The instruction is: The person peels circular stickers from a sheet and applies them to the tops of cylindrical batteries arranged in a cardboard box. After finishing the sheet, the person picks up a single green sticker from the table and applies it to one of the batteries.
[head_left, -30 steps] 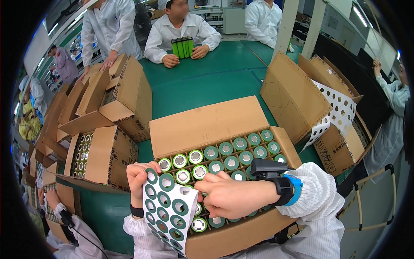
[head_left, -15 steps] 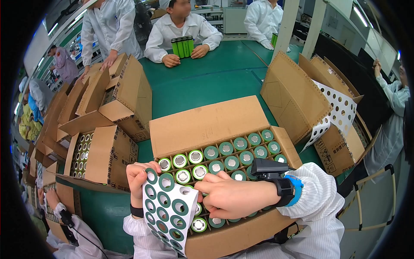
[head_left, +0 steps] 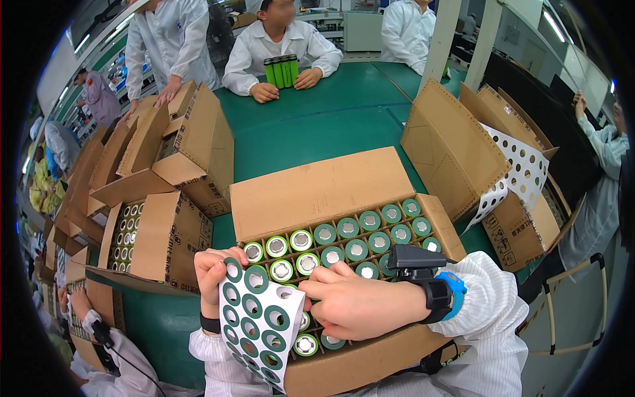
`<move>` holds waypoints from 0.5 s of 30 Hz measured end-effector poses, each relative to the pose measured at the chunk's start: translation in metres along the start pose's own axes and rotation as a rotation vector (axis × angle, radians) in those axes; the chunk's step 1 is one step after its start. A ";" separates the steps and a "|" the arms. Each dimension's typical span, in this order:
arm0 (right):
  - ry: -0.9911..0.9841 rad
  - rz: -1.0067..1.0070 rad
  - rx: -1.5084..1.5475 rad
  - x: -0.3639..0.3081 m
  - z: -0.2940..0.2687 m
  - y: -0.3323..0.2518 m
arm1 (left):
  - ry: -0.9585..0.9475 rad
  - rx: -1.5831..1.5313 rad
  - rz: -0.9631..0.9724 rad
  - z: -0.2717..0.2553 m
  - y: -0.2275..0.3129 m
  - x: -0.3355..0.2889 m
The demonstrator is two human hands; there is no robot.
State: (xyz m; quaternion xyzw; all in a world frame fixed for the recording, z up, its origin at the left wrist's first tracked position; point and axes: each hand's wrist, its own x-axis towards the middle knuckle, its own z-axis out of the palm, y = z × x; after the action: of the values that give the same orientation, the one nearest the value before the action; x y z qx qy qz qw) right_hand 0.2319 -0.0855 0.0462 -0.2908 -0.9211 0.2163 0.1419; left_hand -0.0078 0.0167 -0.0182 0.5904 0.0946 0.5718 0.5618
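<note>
My left hand (head_left: 211, 276) pinches the upper edge of a white sheet of dark green ring stickers (head_left: 262, 312), which droops over the near left corner of an open cardboard box (head_left: 321, 192). Cylindrical battery cells stand upright in the box's divider slots. Cells toward the right carry dark green rings (head_left: 348, 227), while cells at the left show white tops with bright green rims (head_left: 281, 270). Over the middle of the cells, my right hand (head_left: 367, 301) is bent with its fingers drawn together and pointing left, beside the sheet. Its fingertips are partly hidden, so anything between them cannot be made out.
Left of my box stand several open cartons, one full of cells (head_left: 129, 231). On the right, another carton (head_left: 450, 149) stands beside a perforated white sheet (head_left: 526, 165). Across the green table (head_left: 291, 119), a seated person holds a green battery pack (head_left: 281, 71).
Both my hands stay nearly in place; the right fingers shift slightly over the cells. At the far right of the table, a person's arm moves and the green cells there become less visible.
</note>
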 end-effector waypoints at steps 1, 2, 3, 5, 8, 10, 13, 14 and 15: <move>0.000 -0.001 0.000 0.000 -0.001 0.000 | -0.009 -0.002 -0.002 0.000 0.000 0.001; -0.004 0.007 -0.013 0.001 -0.002 0.000 | -0.019 -0.003 -0.002 -0.001 0.000 0.002; -0.008 0.017 -0.024 0.001 -0.002 -0.001 | -0.019 -0.004 -0.002 0.000 0.000 0.003; -0.012 0.023 -0.047 0.000 -0.004 -0.002 | -0.016 0.020 0.005 0.002 0.000 0.005; 0.006 0.033 -0.086 -0.001 -0.007 -0.006 | 0.038 -0.023 0.016 -0.001 -0.006 0.000; 0.037 0.024 -0.112 -0.002 -0.002 -0.006 | 0.034 0.051 0.043 0.004 -0.003 0.000; 0.008 0.018 -0.133 -0.001 -0.001 -0.011 | 0.080 0.004 0.042 -0.002 -0.005 -0.012; 0.004 0.015 -0.108 -0.001 -0.002 -0.012 | 0.124 -0.035 0.047 -0.004 -0.008 -0.017; 0.008 0.011 -0.109 -0.002 -0.002 -0.013 | 0.034 -0.021 0.047 -0.009 -0.007 -0.018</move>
State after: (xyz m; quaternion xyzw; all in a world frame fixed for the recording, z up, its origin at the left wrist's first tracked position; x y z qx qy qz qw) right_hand 0.2276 -0.0957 0.0545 -0.3041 -0.9294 0.1652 0.1282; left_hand -0.0173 0.0105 -0.0370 0.5765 0.0842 0.5958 0.5527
